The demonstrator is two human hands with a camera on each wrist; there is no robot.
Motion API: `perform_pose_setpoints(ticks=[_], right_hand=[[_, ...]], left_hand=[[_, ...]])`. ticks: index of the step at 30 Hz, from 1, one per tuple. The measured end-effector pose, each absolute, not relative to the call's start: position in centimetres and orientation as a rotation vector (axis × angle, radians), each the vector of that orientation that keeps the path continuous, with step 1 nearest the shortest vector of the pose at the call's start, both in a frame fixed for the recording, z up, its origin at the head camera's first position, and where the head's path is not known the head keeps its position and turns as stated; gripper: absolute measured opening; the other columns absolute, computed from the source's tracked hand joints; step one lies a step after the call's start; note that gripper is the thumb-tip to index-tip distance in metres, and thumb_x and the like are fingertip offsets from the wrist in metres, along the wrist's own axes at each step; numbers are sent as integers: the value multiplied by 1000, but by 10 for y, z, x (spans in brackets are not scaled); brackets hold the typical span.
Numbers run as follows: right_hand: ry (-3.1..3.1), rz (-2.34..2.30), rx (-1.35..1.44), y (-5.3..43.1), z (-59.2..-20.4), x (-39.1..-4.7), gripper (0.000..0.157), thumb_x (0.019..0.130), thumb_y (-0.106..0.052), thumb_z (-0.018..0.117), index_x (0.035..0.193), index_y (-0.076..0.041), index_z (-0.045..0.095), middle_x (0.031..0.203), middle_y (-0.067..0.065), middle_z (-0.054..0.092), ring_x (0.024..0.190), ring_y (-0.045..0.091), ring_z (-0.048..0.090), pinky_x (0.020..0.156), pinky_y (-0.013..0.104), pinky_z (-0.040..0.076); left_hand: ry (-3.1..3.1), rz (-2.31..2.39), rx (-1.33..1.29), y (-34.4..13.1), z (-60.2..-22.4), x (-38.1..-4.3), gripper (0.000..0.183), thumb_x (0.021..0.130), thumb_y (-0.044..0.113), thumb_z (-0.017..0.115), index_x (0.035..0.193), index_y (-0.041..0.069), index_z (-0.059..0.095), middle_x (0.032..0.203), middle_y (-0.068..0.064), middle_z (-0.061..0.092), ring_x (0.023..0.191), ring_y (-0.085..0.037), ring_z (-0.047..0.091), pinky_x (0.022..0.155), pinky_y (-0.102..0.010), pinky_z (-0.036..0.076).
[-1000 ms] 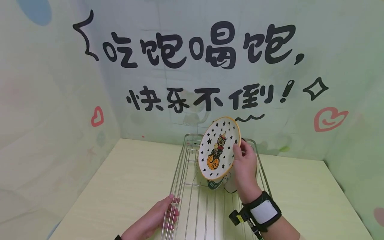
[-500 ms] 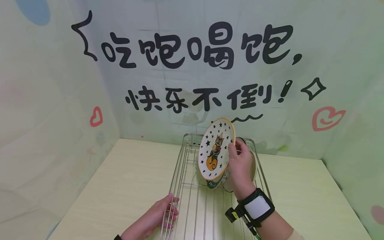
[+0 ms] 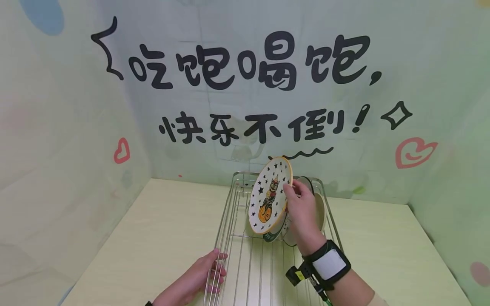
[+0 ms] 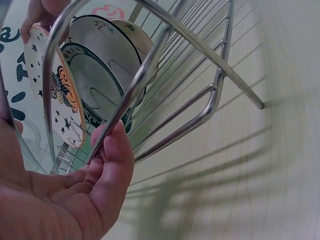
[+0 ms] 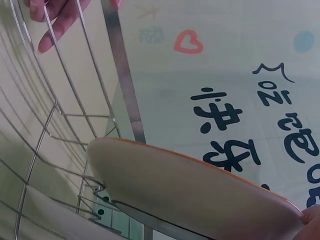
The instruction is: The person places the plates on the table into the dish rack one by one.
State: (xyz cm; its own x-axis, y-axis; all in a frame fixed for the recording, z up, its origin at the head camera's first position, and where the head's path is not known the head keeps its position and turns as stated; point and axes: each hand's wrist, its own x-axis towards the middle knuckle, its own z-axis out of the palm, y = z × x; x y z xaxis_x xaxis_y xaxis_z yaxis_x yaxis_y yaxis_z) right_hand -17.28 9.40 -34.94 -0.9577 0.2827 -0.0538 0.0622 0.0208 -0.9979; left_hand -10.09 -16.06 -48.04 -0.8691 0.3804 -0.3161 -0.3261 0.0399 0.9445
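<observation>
My right hand (image 3: 304, 212) pinches the right rim of an orange-edged plate (image 3: 262, 216), thumb on its face. The plate bears black stars and a costumed cat sitting on a pumpkin. It is tilted on edge above the left part of the wire dish rack (image 4: 142, 77). My left hand (image 3: 200, 274) grips the rack's left side, fingers curled round a wire. Just right of the held plate stand a green-rimmed plate (image 4: 97, 75) and a white plate with a dark rim (image 4: 112, 42). Whether the held plate touches the rack's wires is unclear.
A cream plate (image 3: 320, 212) stands farthest right in the rack. Pale wood-look tabletop (image 3: 149, 233) extends on both sides. Behind it rises a printed backdrop (image 3: 214, 25) with large black lettering, and similar panels flank the left and right.
The cat plate has shifted a little left and down with my right hand and turned slightly more edge-on. More of the plates behind it shows. My left hand keeps its hold on the rack.
</observation>
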Motion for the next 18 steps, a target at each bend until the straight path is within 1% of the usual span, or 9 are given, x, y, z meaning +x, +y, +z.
perform_pose_setpoints(ticks=[2,6,11,13,15,18], right_hand=[[-2105,2096,-347,92,-348,-174,37,101,-22,56,134,-5,54,115,14,55,98,29,60,74,30,53],[-2092,2120,-329,87,-346,-177,38,99,-17,59,135,-2,55,113,16,55,96,32,61,70,30,53],[-2123,2106,-355,81,-343,-182,39,97,-16,62,133,-2,57,110,15,55,95,31,60,69,32,55],[-2116,2117,-350,78,-343,-183,39,96,-16,64,132,-2,58,108,15,55,95,32,60,70,34,55],[-2108,2123,-341,76,-345,-184,39,96,-16,64,132,-2,58,107,14,54,96,32,59,72,36,55],[-2100,2124,-337,73,-347,-184,40,95,-16,65,132,-2,57,107,14,55,98,32,58,72,34,55]], left_hand=[[1826,1883,52,-161,-481,-101,78,101,58,38,136,-11,41,88,-10,55,74,-20,55,62,-38,55],[1824,1888,41,-162,-483,-100,72,103,53,36,135,-11,42,87,-10,55,72,-19,54,60,-38,55],[1829,1880,27,-163,-485,-99,72,104,54,35,136,-10,42,88,-10,56,74,-20,56,61,-39,55],[1827,1882,22,-163,-485,-100,75,102,56,37,137,-10,42,88,-9,56,75,-20,57,61,-40,55],[1824,1885,27,-163,-484,-100,73,103,54,36,137,-10,41,88,-9,56,74,-19,57,61,-39,55],[1821,1894,36,-162,-483,-101,70,104,52,35,136,-10,41,87,-8,55,74,-19,56,61,-39,55]])
